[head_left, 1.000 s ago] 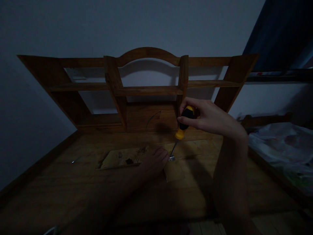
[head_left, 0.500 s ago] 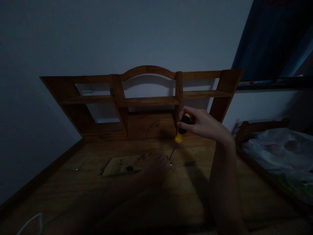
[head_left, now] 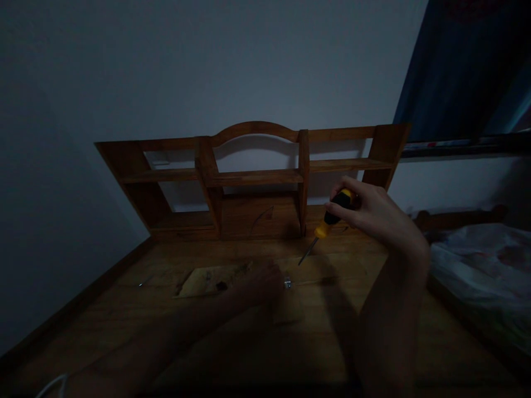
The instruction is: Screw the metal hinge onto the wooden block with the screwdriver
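Observation:
My right hand [head_left: 375,213] is closed round the black-and-yellow handle of a screwdriver [head_left: 329,221], held above the wooden desk top [head_left: 232,331] with its tip lifted and pointing down-left. My left hand [head_left: 259,284] rests in shadow on the desk, its fingertips beside a small metal fitting [head_left: 287,282]; whether they pinch it is too dark to see. The fitting lies at the edge of a pale flat wooden piece [head_left: 215,276].
A wooden shelf unit [head_left: 253,177] with an arched top stands against the wall at the back of the desk. A small metal piece [head_left: 143,284] lies at the left. A bed with light bedding [head_left: 485,271] is on the right. A white cable [head_left: 52,384] shows bottom left.
My right hand has lifted the screwdriver off the metal fitting and moved it up and to the right. The left hand stays beside the fitting. The view has shifted slightly.

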The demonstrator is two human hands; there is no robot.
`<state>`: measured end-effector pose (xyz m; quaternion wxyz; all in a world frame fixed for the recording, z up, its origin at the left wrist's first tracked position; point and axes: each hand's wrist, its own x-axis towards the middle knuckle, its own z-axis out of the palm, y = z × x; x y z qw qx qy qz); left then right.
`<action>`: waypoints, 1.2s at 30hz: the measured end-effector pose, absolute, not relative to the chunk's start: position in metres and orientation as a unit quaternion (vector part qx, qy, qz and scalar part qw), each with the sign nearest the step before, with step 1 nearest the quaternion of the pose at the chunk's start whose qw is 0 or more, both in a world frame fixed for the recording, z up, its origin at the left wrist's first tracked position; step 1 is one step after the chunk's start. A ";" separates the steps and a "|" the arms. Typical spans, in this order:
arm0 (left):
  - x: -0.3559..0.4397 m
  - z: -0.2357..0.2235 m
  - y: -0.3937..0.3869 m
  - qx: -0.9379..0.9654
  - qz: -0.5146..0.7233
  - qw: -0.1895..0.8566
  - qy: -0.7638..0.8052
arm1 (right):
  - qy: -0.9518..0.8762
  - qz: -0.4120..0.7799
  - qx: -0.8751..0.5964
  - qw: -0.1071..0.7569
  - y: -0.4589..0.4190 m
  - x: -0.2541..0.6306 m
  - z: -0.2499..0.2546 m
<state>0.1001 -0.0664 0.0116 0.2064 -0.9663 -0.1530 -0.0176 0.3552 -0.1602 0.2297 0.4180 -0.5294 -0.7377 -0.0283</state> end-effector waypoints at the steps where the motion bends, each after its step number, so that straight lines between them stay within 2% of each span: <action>1: 0.100 0.011 -0.063 -0.969 -0.008 0.199 -0.147 | -0.737 -0.029 -0.530 0.419 -0.161 0.356 0.230; 13: 0.083 0.019 -0.057 -0.962 -0.067 0.186 -0.191 | -0.729 -0.030 -0.528 0.434 -0.166 0.370 0.230; 22: 0.082 0.040 -0.075 -0.971 -0.008 0.215 -0.106 | -0.740 -0.011 -0.505 0.444 -0.169 0.371 0.232; 30: 0.085 0.015 -0.060 -0.961 0.002 0.225 -0.161 | -0.747 -0.015 -0.498 0.440 -0.165 0.365 0.232; 36: 0.078 0.033 -0.071 -0.965 -0.028 0.205 -0.161 | -0.748 -0.025 -0.498 0.438 -0.166 0.360 0.233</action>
